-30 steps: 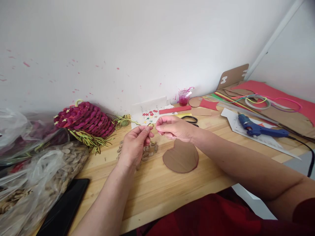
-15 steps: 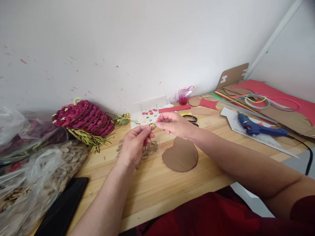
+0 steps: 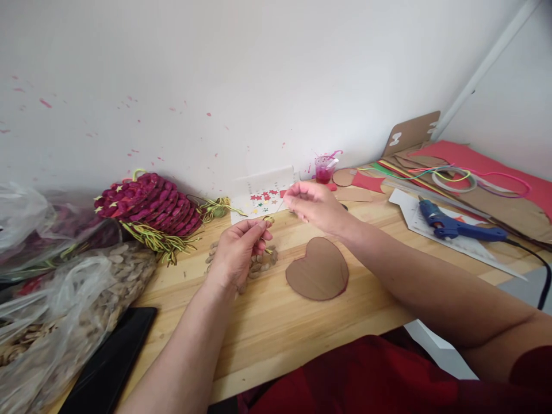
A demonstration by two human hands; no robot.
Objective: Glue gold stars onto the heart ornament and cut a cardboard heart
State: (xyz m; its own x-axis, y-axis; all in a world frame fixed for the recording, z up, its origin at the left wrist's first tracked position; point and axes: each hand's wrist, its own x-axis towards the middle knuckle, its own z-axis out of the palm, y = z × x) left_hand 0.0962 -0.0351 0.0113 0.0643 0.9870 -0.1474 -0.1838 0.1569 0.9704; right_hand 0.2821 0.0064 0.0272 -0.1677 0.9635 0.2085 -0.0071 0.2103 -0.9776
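My left hand (image 3: 241, 246) pinches a small piece of yellow-green yarn (image 3: 269, 219) between thumb and forefinger; a bit of it also shows below the fingers. Up and to the right, my right hand (image 3: 311, 202) has thumb and forefinger pressed together. Whatever is in that pinch is too small to make out. Under my left hand lie several peanuts (image 3: 269, 259), partly hidden. A brown cardboard heart (image 3: 318, 270) rests flat on the table below my right hand. Behind the hands is a sheet of star stickers (image 3: 264, 198), mostly red and green.
A magenta peanut-covered piece with yarn fringe (image 3: 150, 204) stands left, behind a plastic bag of peanuts (image 3: 86, 287). A black flat object (image 3: 116, 356) lies in front. On the right are a blue glue gun (image 3: 457, 224) and coloured cords (image 3: 452, 175). A cup of magenta liquid (image 3: 324, 171) stands by the wall.
My right hand has drawn away from my left, up and to the right, leaving the yarn in the left fingers. The left hand stays nearly in place.
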